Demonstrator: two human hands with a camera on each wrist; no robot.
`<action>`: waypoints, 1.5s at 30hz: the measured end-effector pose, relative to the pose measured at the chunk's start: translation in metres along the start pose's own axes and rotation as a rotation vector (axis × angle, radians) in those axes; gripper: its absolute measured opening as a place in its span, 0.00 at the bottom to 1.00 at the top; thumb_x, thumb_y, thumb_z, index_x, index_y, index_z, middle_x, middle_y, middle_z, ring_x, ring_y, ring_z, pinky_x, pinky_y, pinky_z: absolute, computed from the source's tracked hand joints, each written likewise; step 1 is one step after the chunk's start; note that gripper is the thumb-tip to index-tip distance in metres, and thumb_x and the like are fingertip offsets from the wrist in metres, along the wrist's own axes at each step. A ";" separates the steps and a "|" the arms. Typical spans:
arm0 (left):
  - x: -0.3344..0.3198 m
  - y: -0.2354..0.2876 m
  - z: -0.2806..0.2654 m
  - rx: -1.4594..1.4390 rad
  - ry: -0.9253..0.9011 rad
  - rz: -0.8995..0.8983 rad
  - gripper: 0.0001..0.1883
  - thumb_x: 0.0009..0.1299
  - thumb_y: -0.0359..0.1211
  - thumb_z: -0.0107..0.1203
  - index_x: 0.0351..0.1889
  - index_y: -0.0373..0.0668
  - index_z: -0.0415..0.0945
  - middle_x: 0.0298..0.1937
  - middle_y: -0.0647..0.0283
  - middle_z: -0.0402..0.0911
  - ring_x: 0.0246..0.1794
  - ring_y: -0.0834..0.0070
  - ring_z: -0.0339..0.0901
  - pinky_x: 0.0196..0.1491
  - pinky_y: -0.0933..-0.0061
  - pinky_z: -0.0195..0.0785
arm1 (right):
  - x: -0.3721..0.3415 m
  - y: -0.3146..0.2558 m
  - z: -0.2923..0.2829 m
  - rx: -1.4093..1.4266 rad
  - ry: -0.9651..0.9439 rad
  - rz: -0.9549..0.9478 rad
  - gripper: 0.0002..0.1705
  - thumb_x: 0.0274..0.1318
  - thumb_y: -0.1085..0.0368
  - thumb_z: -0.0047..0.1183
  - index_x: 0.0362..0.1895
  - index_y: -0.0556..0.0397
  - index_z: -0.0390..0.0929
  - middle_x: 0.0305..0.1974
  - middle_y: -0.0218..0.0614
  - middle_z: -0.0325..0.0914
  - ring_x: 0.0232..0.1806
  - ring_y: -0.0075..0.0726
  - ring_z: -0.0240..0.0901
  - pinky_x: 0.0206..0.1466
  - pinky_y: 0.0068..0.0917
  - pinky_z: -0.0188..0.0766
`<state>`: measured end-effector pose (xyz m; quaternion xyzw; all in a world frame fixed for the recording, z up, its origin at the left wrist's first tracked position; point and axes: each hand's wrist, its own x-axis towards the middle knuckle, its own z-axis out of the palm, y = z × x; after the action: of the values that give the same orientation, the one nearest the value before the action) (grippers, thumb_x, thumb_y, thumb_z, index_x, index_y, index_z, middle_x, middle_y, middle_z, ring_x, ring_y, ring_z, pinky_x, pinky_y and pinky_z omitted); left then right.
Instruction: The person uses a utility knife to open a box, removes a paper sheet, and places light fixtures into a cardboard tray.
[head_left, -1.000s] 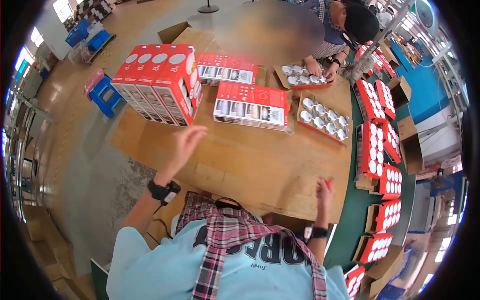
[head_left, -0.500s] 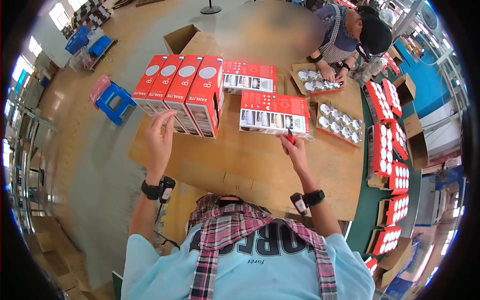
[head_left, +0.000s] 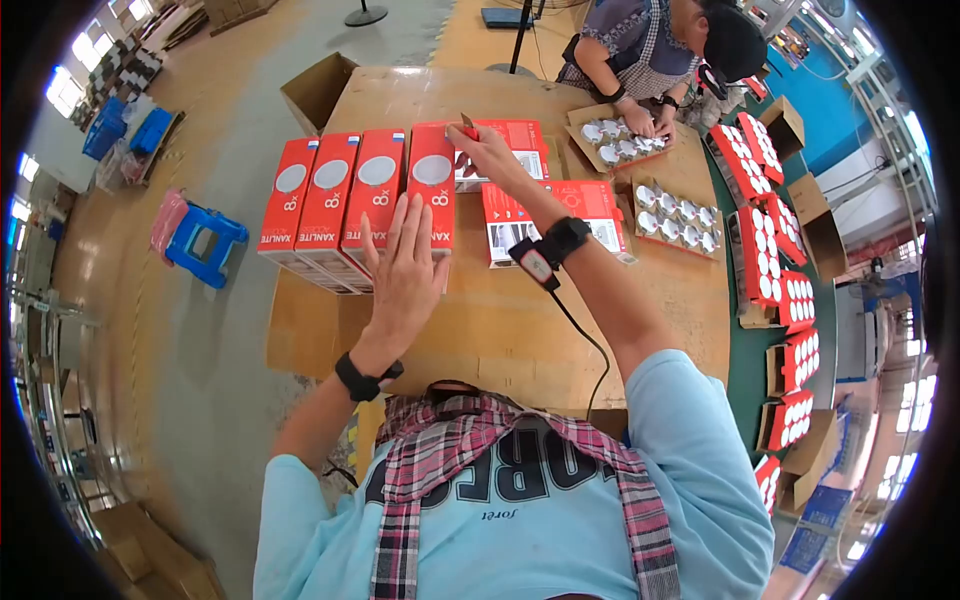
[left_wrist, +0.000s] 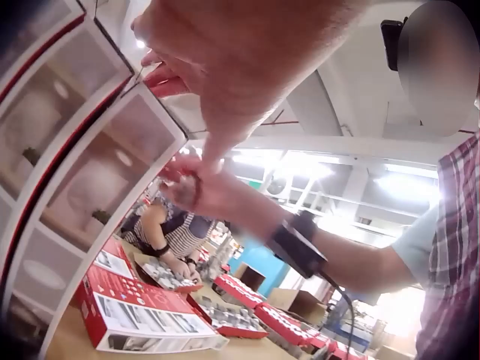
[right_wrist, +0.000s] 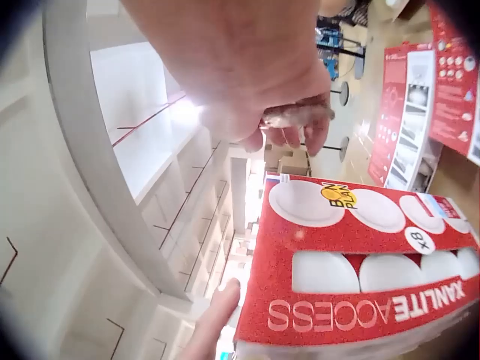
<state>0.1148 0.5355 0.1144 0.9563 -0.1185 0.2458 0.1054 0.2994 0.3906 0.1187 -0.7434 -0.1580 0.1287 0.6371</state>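
Several red and white boxes [head_left: 322, 200] stand upright side by side on the wooden table. My left hand [head_left: 405, 275] lies with straight fingers against the top and near side of the rightmost box [head_left: 431, 150]. Just past that box's far right corner, my right hand [head_left: 492, 158] grips a small red tool [head_left: 469, 131] with its tip pointing up. In the right wrist view the curled fingers of my right hand [right_wrist: 262, 82] are above the box [right_wrist: 337, 244], which has white discs in its window. The left wrist view shows the boxes' printed sides [left_wrist: 97, 180].
Two red and white boxes [head_left: 512, 130] [head_left: 590, 205] lie flat to the right. Beyond them are open trays of white-faced bulbs [head_left: 680, 220], and another person [head_left: 640, 60] works at the far right corner. More filled boxes [head_left: 760, 260] line a green surface.
My left hand has moved right, onto the rightmost upright box. My right hand has gone from the near right side of the table, past the flat box, to that box's far corner with the red tool.
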 end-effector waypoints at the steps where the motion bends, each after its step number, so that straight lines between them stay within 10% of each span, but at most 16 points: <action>1: -0.002 -0.002 -0.001 -0.011 0.000 0.025 0.40 0.57 0.39 0.65 0.65 0.36 0.61 0.72 0.58 0.57 0.74 0.65 0.48 0.72 0.42 0.28 | -0.003 -0.001 0.002 -0.031 0.062 -0.070 0.21 0.64 0.53 0.49 0.49 0.59 0.75 0.30 0.29 0.74 0.29 0.18 0.69 0.30 0.19 0.68; 10: -0.081 0.025 -0.019 -0.493 -0.047 0.155 0.35 0.55 0.41 0.66 0.62 0.54 0.66 0.71 0.44 0.51 0.70 0.45 0.50 0.69 0.41 0.39 | -0.144 -0.033 0.025 -0.273 0.282 -0.263 0.09 0.64 0.66 0.50 0.41 0.60 0.73 0.30 0.39 0.75 0.31 0.31 0.73 0.37 0.27 0.69; 14: -0.105 0.021 -0.015 -0.577 -0.104 0.105 0.37 0.57 0.39 0.66 0.65 0.45 0.62 0.69 0.45 0.56 0.66 0.47 0.59 0.65 0.55 0.56 | -0.172 -0.032 0.018 -0.323 0.354 -0.194 0.10 0.64 0.66 0.50 0.45 0.60 0.71 0.35 0.43 0.75 0.32 0.36 0.74 0.36 0.29 0.70; 27: -0.159 0.046 0.000 -1.090 0.121 -0.177 0.61 0.53 0.52 0.69 0.71 0.36 0.35 0.72 0.43 0.44 0.73 0.53 0.47 0.69 0.58 0.49 | -0.229 -0.067 0.014 -0.212 0.150 -0.086 0.15 0.64 0.68 0.47 0.52 0.61 0.72 0.39 0.40 0.67 0.35 0.34 0.76 0.36 0.24 0.79; 33: -0.106 0.014 -0.057 -1.409 0.224 -0.437 0.35 0.67 0.48 0.51 0.64 0.34 0.54 0.57 0.54 0.65 0.59 0.70 0.66 0.62 0.68 0.60 | -0.281 -0.079 -0.007 -0.039 -0.047 0.047 0.16 0.65 0.68 0.47 0.52 0.66 0.72 0.39 0.39 0.71 0.34 0.30 0.77 0.36 0.24 0.78; 45: -0.001 0.029 -0.018 -1.323 -0.521 -0.057 0.29 0.58 0.35 0.47 0.59 0.35 0.65 0.47 0.60 0.74 0.47 0.76 0.72 0.55 0.75 0.63 | -0.354 -0.002 -0.074 0.089 -0.351 0.282 0.22 0.69 0.50 0.41 0.51 0.55 0.70 0.29 0.27 0.68 0.29 0.18 0.61 0.30 0.17 0.60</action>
<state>0.0978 0.5130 0.1335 0.7221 -0.2390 -0.1172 0.6385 0.0031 0.1827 0.1287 -0.6955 -0.1551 0.3507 0.6076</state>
